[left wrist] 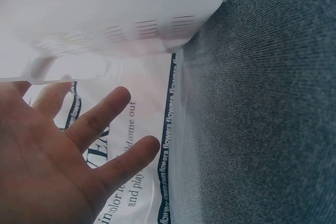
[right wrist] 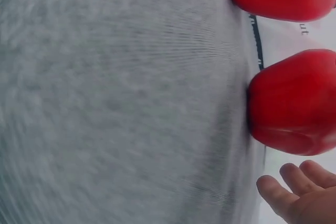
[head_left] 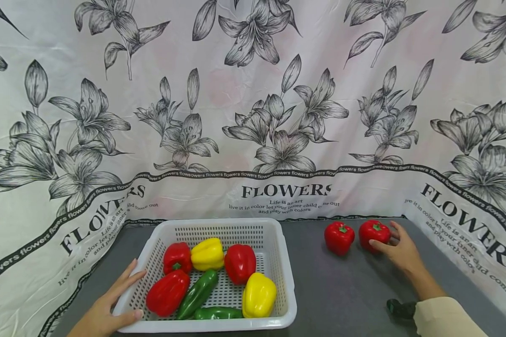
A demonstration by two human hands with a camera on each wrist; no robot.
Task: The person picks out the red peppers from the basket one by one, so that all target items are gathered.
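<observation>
At the left side of a white perforated plastic basket (head_left: 290, 290), my left hand (head_left: 109, 299) has its fingers spread. Its thumb rests at the basket's near left rim; in the left wrist view the fingers (left wrist: 100, 116) look straight. Far to the right, my right hand (head_left: 402, 252) is around a red bell pepper (head_left: 373, 235), thumb on the near side and fingers on the far side. The right wrist view shows a gap between the fingertips (right wrist: 271, 187) and that pepper (right wrist: 296, 103). Another red bell pepper (head_left: 339, 238) stands just left of it.
The basket holds red bell peppers (head_left: 240, 263), yellow bell peppers (head_left: 259, 295) and long green peppers (head_left: 198, 294). A dark object (head_left: 400, 309) shows at the right sleeve. Behind the grey table (head_left: 333, 299) hangs a white flower-printed cloth (head_left: 211, 196).
</observation>
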